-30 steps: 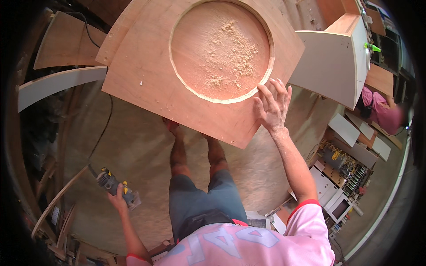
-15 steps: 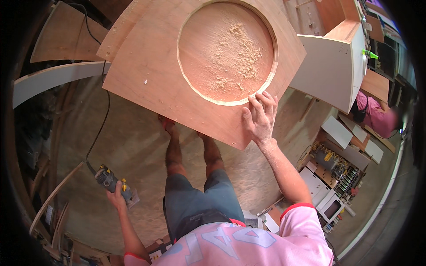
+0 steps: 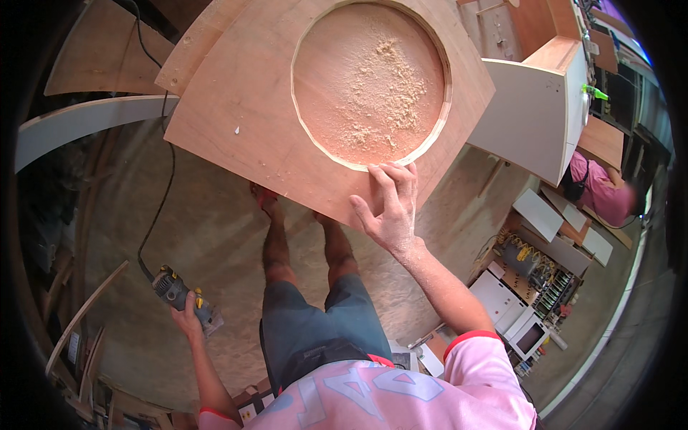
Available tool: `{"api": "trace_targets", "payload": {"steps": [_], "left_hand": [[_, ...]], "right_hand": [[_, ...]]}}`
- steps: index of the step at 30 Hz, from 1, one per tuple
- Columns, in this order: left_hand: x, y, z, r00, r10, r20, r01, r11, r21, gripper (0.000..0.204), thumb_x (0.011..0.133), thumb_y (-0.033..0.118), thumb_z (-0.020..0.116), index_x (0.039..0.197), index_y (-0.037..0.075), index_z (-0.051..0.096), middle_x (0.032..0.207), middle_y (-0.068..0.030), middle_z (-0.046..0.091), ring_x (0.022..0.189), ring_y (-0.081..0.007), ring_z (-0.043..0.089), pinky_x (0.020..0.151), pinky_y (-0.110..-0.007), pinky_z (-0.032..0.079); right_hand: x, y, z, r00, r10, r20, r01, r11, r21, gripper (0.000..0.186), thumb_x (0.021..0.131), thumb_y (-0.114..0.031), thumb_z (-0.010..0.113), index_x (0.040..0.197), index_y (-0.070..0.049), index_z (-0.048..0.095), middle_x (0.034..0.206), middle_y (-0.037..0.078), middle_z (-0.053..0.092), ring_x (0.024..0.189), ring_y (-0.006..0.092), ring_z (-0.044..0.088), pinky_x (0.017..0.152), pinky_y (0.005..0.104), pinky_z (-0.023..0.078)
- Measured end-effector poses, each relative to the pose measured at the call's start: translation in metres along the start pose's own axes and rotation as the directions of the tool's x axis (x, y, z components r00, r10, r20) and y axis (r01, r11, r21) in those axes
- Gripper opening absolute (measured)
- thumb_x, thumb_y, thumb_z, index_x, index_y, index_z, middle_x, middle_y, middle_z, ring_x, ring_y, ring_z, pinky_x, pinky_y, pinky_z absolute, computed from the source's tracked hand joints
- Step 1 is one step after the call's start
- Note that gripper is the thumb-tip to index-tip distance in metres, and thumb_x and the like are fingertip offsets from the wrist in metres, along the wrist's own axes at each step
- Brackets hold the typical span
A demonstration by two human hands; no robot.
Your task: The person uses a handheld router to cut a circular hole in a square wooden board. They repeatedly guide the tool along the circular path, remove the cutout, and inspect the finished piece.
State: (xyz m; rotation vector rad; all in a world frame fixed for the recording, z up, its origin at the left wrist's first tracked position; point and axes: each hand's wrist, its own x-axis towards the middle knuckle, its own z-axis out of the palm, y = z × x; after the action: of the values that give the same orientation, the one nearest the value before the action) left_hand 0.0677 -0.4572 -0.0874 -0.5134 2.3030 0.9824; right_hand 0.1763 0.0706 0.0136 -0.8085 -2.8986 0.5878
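through the head view i watch the left-hand grip (image 3: 188, 318) closed around a grey power tool (image 3: 175, 290), its black cord (image 3: 159, 208) running up toward the left corner of a wooden panel (image 3: 236, 154). the right-hand grip (image 3: 394, 223) is unclosed, fingertips at the near rim of the panel's round opening (image 3: 447, 89), where pale sawdust (image 3: 390, 86) lies scattered. farther right i see a white-sided cabinet (image 3: 527, 115) and another person (image 3: 602, 192) in pink.

A woodworking workshop: sawdust (image 3: 393, 89) (pale, clumpy), a corded power tool (image 3: 172, 288), a round-cut wooden board (image 3: 251, 122).
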Motion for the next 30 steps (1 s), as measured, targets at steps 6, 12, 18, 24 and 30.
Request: {"api": "trace_targets", "payload": {"steps": [6, 12, 18, 24, 30], "left_hand": [[-0.001, -0.003, 0.003, 1.0, -0.008, -0.004, 0.008, 1.0, -0.008, 0.048, 0.087, 0.027, 0.078, 0.122, -0.002, 0.063, 0.108, -0.0094, 0.067, 0.095, -0.0204, 0.063, 0.09, -0.035, 0.049], [-0.005, -0.002, 0.007, 1.0, -0.018, -0.002, 0.018, 1.0, -0.018, 0.045, 0.088, 0.024, 0.079, 0.121, -0.002, 0.063, 0.107, -0.0087, 0.068, 0.093, -0.019, 0.064, 0.088, -0.034, 0.05], [-0.006, -0.006, 0.009, 1.0, 0.01, 0.002, -0.009, 0.999, -0.053, 0.045, 0.089, 0.029, 0.078, 0.119, -0.001, 0.063, 0.106, -0.0078, 0.066, 0.092, -0.0179, 0.063, 0.085, -0.033, 0.05], [-0.006, -0.01, 0.008, 1.0, 0.006, 0.005, -0.006, 1.0, -0.005, 0.047, 0.087, 0.025, 0.079, 0.123, 0.0, 0.062, 0.11, -0.0084, 0.067, 0.095, -0.0193, 0.064, 0.089, -0.034, 0.05], [-0.01, -0.011, 0.011, 1.0, 0.018, -0.006, -0.019, 0.999, -0.038, 0.05, 0.087, 0.027, 0.08, 0.123, 0.0, 0.061, 0.11, -0.0085, 0.067, 0.096, -0.0202, 0.064, 0.09, -0.035, 0.05]], "right_hand": [[0.001, -0.02, 0.008, 0.997, 0.024, 0.073, -0.022, 0.999, -0.035, 0.083, 0.079, -0.045, 0.084, 0.142, -0.003, 0.05, 0.132, 0.016, 0.047, 0.13, 0.0377, 0.043, 0.118, 0.0625, 0.022], [0.005, -0.036, 0.012, 0.993, 0.021, 0.119, -0.018, 1.0, -0.021, 0.104, 0.073, -0.052, 0.087, 0.149, 0.001, 0.039, 0.136, 0.019, 0.039, 0.134, 0.0386, 0.035, 0.119, 0.0645, 0.017], [0.009, -0.052, 0.022, 0.982, 0.035, 0.188, -0.028, 0.999, -0.043, 0.122, 0.064, -0.048, 0.093, 0.155, 0.001, 0.026, 0.139, 0.021, 0.032, 0.136, 0.0412, 0.031, 0.119, 0.0657, 0.015], [0.013, -0.049, 0.025, 0.983, 0.04, 0.177, -0.03, 0.998, -0.063, 0.12, 0.057, -0.03, 0.094, 0.153, 0.0, 0.028, 0.137, 0.021, 0.033, 0.134, 0.0418, 0.032, 0.119, 0.0624, 0.018], [0.014, -0.054, 0.024, 0.986, 0.051, 0.161, -0.044, 0.998, -0.044, 0.116, 0.058, -0.023, 0.09, 0.154, -0.001, 0.028, 0.135, 0.02, 0.034, 0.134, 0.039, 0.034, 0.119, 0.0622, 0.019]]}}
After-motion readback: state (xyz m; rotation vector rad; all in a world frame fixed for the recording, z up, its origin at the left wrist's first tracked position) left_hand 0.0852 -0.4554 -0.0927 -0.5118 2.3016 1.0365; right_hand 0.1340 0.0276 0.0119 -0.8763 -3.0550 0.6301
